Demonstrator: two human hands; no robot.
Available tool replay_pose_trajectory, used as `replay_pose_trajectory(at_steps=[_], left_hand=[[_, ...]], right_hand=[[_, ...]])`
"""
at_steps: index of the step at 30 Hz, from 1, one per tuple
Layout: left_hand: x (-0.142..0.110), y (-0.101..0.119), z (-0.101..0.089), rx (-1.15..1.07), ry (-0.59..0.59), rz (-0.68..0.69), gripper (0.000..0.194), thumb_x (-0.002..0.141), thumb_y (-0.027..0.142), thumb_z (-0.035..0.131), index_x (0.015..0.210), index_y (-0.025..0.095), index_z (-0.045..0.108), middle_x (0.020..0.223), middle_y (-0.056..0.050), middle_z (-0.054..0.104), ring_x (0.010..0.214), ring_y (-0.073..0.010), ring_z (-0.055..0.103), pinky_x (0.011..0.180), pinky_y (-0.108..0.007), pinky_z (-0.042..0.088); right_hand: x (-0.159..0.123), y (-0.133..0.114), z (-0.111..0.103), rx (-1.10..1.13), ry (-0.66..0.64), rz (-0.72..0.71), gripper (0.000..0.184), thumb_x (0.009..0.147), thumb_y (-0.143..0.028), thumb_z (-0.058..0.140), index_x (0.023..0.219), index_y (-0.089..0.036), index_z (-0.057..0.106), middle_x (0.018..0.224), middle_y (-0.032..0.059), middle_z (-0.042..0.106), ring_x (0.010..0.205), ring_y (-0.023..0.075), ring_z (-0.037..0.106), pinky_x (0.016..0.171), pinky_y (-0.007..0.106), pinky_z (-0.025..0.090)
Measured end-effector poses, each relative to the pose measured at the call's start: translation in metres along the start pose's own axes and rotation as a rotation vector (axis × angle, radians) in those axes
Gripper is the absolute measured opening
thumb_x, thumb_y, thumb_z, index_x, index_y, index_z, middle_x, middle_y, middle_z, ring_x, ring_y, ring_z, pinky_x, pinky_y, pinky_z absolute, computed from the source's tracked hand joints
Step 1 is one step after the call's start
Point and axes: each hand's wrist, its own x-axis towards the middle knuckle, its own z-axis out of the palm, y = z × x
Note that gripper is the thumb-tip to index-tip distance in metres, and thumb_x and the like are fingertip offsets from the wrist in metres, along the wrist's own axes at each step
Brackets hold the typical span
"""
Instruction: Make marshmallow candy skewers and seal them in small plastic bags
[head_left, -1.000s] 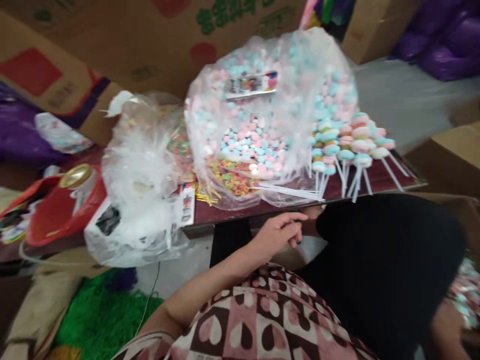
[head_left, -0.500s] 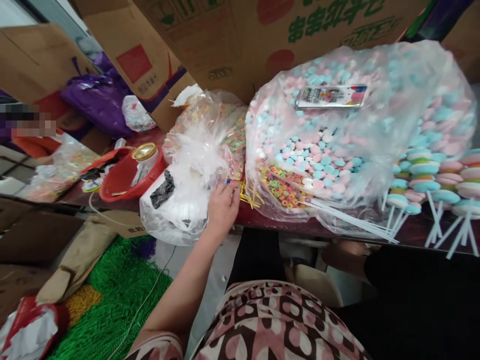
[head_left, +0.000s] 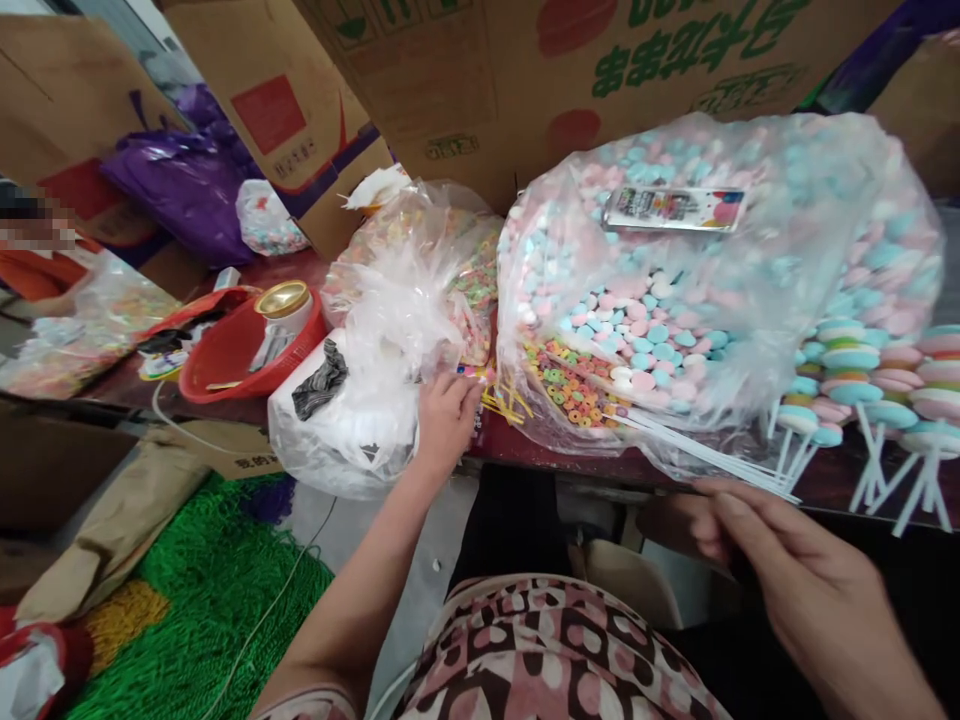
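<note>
My left hand (head_left: 444, 420) lies at the table's front edge, fingers bent and pressed onto a printed plastic wrapper (head_left: 478, 373) that its palm mostly covers. Yellow twist ties (head_left: 510, 402) stick out just right of these fingertips. From the lower right comes my right hand (head_left: 802, 570), thumb against curled fingers; whatever is between them, if anything, cannot be made out. It is just below a bundle of white sticks (head_left: 705, 452). Those sticks reach into a large clear bag (head_left: 750, 370) of pink, blue and white candies and colourful rings (head_left: 574, 385).
Stacked candy skewers (head_left: 851, 365) lie at the right. On the left are a white plastic bag (head_left: 360, 425) and a red basket (head_left: 247, 365). Cardboard boxes (head_left: 450, 90) line the back. Green shredded strands (head_left: 202, 590) cover the floor. Another person's arm (head_left: 664, 522) is beneath the table edge.
My right hand has come into view at the lower right, below the white sticks. My left hand stays almost in place on the wrapper. The whole view has shifted slightly.
</note>
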Motion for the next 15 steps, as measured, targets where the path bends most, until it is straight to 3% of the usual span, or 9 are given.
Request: replay_pose_trajectory(at_steps=[1,3,5,8,10,12,15], left_hand=[[-0.003,0.015,-0.003,-0.118,0.034,0.086,0.024,0.094,0.033,0.052,0.095,0.019,0.071,0.096,-0.009,0.071,0.095,-0.0206,0.064,0.088,-0.035,0.048],[-0.009,0.05,-0.008,-0.295,-0.005,0.258,0.024,0.095,0.031,0.051,0.1,0.02,0.071,0.1,-0.008,0.071,0.096,-0.017,0.064,0.088,-0.03,0.05],[-0.013,0.083,-0.008,-0.375,-0.146,0.392,0.025,0.096,0.029,0.048,0.1,0.021,0.072,0.102,-0.008,0.071,0.094,-0.0161,0.065,0.085,-0.028,0.05],[-0.016,0.119,-0.002,-0.438,-0.33,0.468,0.029,0.097,0.028,0.045,0.1,0.023,0.073,0.103,-0.009,0.07,0.095,-0.0181,0.064,0.087,-0.031,0.049],[-0.018,0.131,0.003,-0.562,-0.388,0.408,0.028,0.095,0.03,0.047,0.104,0.022,0.072,0.109,-0.01,0.069,0.102,-0.0205,0.062,0.092,-0.035,0.048],[-0.021,0.137,0.009,-0.747,-0.479,0.238,0.029,0.091,0.031,0.054,0.114,0.02,0.068,0.11,-0.01,0.068,0.102,-0.0206,0.062,0.091,-0.034,0.048],[-0.026,0.142,0.015,-1.035,-0.785,-0.125,0.041,0.083,0.034,0.063,0.119,0.017,0.063,0.093,-0.006,0.068,0.079,-0.0161,0.061,0.074,-0.029,0.049]], right_hand=[[0.004,-0.004,0.008,0.039,-0.121,0.045,0.04,0.075,-0.056,0.072,0.095,-0.021,0.076,0.073,0.0066,0.071,0.061,0.0179,0.063,0.057,0.03,0.053],[0.011,-0.013,0.023,0.124,-0.257,0.101,0.049,0.075,-0.063,0.068,0.096,-0.019,0.076,0.083,0.01,0.074,0.07,0.0192,0.067,0.058,0.028,0.053],[0.02,-0.022,0.034,0.222,-0.355,0.139,0.059,0.072,-0.072,0.064,0.089,-0.016,0.076,0.082,0.0115,0.074,0.072,0.0206,0.068,0.056,0.028,0.052],[0.029,-0.027,0.036,0.228,-0.383,0.16,0.05,0.07,-0.066,0.07,0.073,-0.016,0.074,0.071,0.0074,0.07,0.064,0.0168,0.063,0.054,0.026,0.049],[0.03,-0.025,0.027,0.237,-0.348,0.178,0.042,0.068,-0.059,0.075,0.069,-0.016,0.072,0.065,0.0038,0.067,0.059,0.0139,0.058,0.053,0.025,0.046],[0.027,-0.019,0.015,0.275,-0.278,0.195,0.038,0.068,-0.054,0.078,0.068,-0.017,0.071,0.06,0.0008,0.063,0.054,0.0118,0.053,0.052,0.024,0.044],[0.02,-0.011,0.0,0.301,-0.175,0.149,0.033,0.07,-0.05,0.078,0.071,-0.018,0.072,0.057,-0.0016,0.06,0.052,0.0104,0.051,0.052,0.023,0.042]])
